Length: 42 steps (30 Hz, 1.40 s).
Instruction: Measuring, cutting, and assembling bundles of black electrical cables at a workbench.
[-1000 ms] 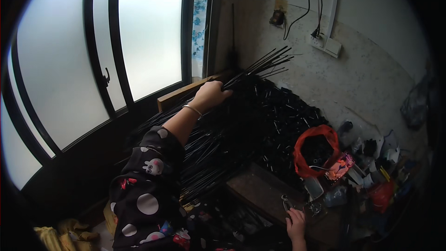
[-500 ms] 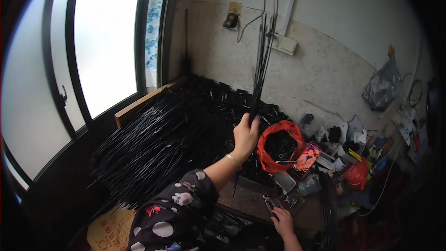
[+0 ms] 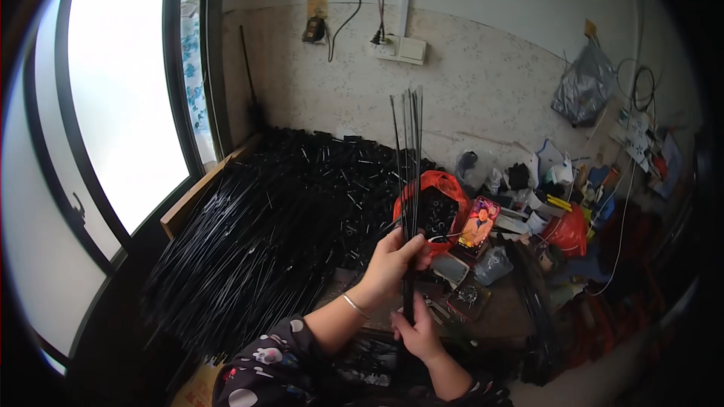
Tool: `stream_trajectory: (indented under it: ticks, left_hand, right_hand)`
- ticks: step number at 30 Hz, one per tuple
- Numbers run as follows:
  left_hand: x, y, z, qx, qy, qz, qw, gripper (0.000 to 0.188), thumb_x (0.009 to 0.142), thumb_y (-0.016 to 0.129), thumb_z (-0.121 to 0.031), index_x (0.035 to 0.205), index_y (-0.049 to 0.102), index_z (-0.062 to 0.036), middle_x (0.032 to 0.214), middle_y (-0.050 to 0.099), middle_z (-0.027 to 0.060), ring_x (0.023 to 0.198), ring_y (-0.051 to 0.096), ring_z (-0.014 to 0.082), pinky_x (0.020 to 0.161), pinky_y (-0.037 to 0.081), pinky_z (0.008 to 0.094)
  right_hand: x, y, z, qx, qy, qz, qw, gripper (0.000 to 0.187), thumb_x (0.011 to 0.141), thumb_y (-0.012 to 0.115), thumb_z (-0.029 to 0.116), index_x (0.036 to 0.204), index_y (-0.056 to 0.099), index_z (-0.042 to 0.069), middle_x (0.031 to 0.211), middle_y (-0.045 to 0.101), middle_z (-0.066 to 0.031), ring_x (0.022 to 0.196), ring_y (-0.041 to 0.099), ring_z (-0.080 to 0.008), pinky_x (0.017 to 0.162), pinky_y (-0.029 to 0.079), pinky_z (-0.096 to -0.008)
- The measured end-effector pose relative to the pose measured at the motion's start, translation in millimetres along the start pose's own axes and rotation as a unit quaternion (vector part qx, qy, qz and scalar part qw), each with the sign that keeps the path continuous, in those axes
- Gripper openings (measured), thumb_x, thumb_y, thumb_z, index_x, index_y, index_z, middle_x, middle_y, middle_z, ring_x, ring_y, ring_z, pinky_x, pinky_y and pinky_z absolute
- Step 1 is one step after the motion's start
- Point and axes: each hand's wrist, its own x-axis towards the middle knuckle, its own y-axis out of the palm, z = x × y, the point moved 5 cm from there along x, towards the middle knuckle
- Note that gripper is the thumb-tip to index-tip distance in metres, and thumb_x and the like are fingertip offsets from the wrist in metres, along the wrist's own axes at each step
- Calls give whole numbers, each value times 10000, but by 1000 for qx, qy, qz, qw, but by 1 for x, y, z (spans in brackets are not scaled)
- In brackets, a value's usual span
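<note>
A loose bundle of thin black rods (image 3: 411,173) stands upright in front of me, its upper ends fanned slightly apart. My left hand (image 3: 391,264) is closed around the bundle, thumb pressed across it. Below, my right hand (image 3: 420,335) grips the lower part of the same bundle. Just beyond the hands, a red plastic bag (image 3: 455,185) sits open with small dark ring-like pieces inside. Beside the right hand, a small dish of shiny metal bits (image 3: 467,296) rests on the brown tabletop (image 3: 494,324).
A big pile of long black rods (image 3: 226,256) covers the left, with a heap of short black pieces (image 3: 332,158) behind. A phone with a lit screen (image 3: 478,224) leans beside the red bag. Clutter and another red bag (image 3: 567,232) fill the right, under a hanging grey bag (image 3: 584,83).
My left hand has lowered the rods. My right hand has left the pliers on the table and moved up and left to grip the bundle's lower part. The view has shifted right.
</note>
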Motion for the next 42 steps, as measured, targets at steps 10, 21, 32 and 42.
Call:
stream_trajectory:
  ticks: [10, 21, 32, 42]
  left_hand:
    - [-27, -19, -30, 260, -51, 22, 964, 321, 935, 467, -253, 934, 600, 40, 853, 650, 99, 762, 632, 170, 687, 506, 272]
    - [25, -122, -174, 365, -11, -156, 918, 251, 916, 482, -256, 970, 616, -50, 534, 376, -59, 421, 310, 31, 381, 242, 182]
    - [-47, -149, -126, 839, 129, -129, 512, 598, 708, 719, -243, 1213, 470, -39, 1172, 499, 159, 1091, 491, 288, 903, 424, 383]
    - [-9, -8, 3, -8, -110, 101, 989, 326, 904, 520, -182, 1170, 513, 8, 1010, 626, 133, 926, 612, 215, 844, 483, 341]
  right_hand:
    - [-16, -8, 11, 185, 7, -11, 983, 197, 946, 423, 153, 1067, 481, 8, 688, 541, -52, 490, 466, -95, 477, 402, -217]
    - [-4, -29, 20, 183, -17, -4, 983, 342, 925, 441, 98, 1246, 403, -11, 667, 517, -39, 447, 404, -50, 435, 340, -167]
    - [2, -27, 5, 198, -2, 12, 980, 339, 933, 452, 171, 1222, 422, -4, 678, 533, -45, 430, 402, -50, 420, 332, -159]
    - [-24, -10, -72, 127, 40, 112, 985, 293, 866, 548, 43, 1127, 415, 32, 877, 566, -62, 752, 581, -136, 701, 470, -252]
